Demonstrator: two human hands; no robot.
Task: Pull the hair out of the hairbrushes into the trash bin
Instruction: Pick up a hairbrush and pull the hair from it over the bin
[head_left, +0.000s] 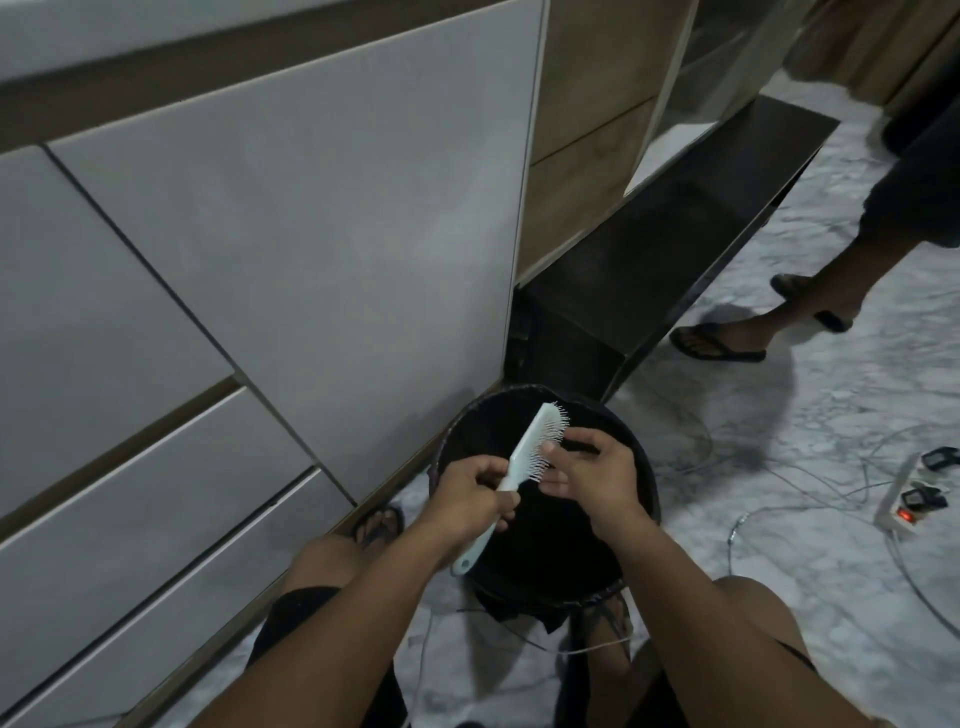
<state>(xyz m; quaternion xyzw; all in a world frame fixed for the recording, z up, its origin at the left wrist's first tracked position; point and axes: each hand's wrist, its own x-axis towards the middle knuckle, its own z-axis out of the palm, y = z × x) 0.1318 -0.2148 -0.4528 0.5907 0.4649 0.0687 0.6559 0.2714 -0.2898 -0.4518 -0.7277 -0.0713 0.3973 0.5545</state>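
A pale mint hairbrush with white bristles is held tilted over the round black trash bin, which stands on the floor between my knees. My left hand grips the brush by its handle, the handle's end poking out below my fist. My right hand is at the bristle side of the brush head, thumb and fingers curled in against the bristles as if pinching at them. Hair in the bristles is too small to make out. The bin's inside is dark.
White drawers and cabinet fronts rise on the left. A dark low shelf runs behind the bin. Another person's legs in sandals stand at the right. A power strip and loose cables lie on the marble floor.
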